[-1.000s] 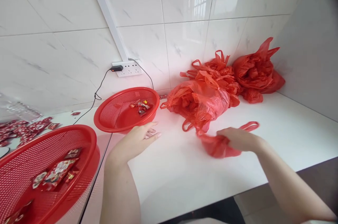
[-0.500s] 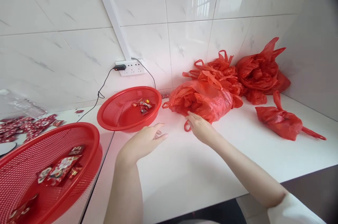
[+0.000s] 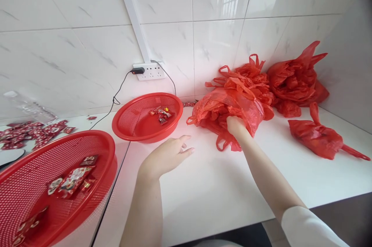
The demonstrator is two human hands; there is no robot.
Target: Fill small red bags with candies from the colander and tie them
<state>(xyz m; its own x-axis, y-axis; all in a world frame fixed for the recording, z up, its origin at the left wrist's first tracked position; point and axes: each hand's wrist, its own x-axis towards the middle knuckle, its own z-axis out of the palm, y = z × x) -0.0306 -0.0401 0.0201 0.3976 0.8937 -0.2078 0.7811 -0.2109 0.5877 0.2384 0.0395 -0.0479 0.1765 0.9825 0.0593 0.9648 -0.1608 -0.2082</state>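
My right hand reaches into the mouth of a large red plastic bag stuffed with crumpled red bags; its fingers are hidden inside. My left hand hovers over the white table, thumb and fingers apart, with nothing in it. Just behind the left hand stands a round red plastic basket with a few small wrapped sweets in it. A loop handle of the bag hangs onto the table below my right wrist.
At the left is a bigger red basket with several wrapped packets. Red packets and a clear bottle lie beyond it. More red bags fill the back right; a small filled red bag lies right. A power strip is on the wall.
My right hand has moved from the front edge of the large bag into its mouth. My left hand keeps its open pose. The view has turned slightly left.
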